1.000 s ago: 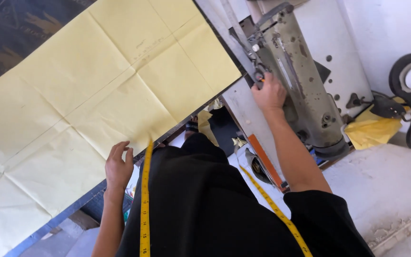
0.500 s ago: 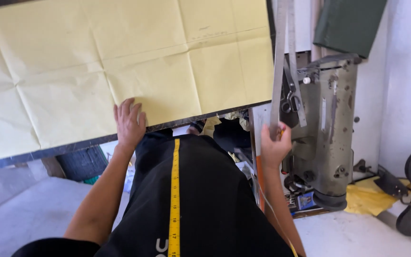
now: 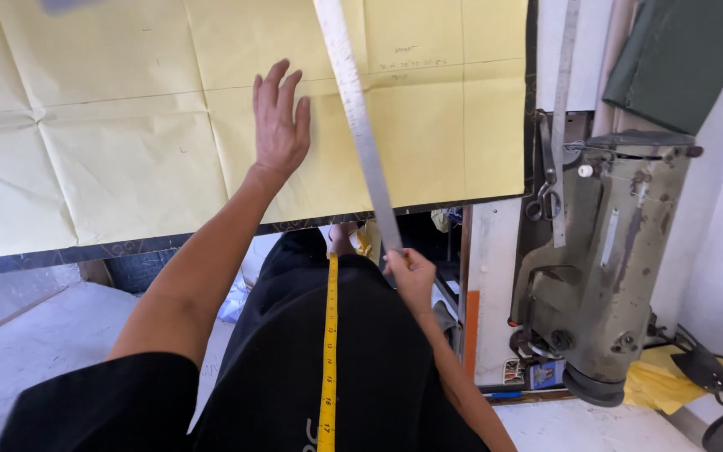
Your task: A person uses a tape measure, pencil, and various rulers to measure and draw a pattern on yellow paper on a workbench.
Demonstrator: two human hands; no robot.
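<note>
head view, items listed left to right. pale floor (image 3: 35, 335): near left, below the table edge. yellow pattern paper (image 3: 127, 159): large creased sheet with faint pencil lines, spread flat across the far table, covering most of its top; a dark patterned cloth edge (image 3: 127, 249) shows just under its near border. left hand (image 3: 278, 125): fingers spread wide, palm down, resting flat on the paper near its middle; holds nothing. yellow measuring tape (image 3: 328, 351): hangs down the front of the person's black garment (image 3: 378, 377), near centre. metal ruler (image 3: 357, 125): long steel strip, tilted, running from the far top edge across the paper down toward the near centre; its near end is in the right hand. right hand (image 3: 410, 276): closed around the ruler's near end, just off the paper's near border, above the lap. second steel ruler (image 3: 561, 125): upright, right of the paper, with scissors (image 3: 548, 197) hanging just beside it. grey-green sewing machine (image 3: 604, 268): right, standing on end. yellow cloth (image 3: 654, 381): near right, on the floor beside the machine.
</note>
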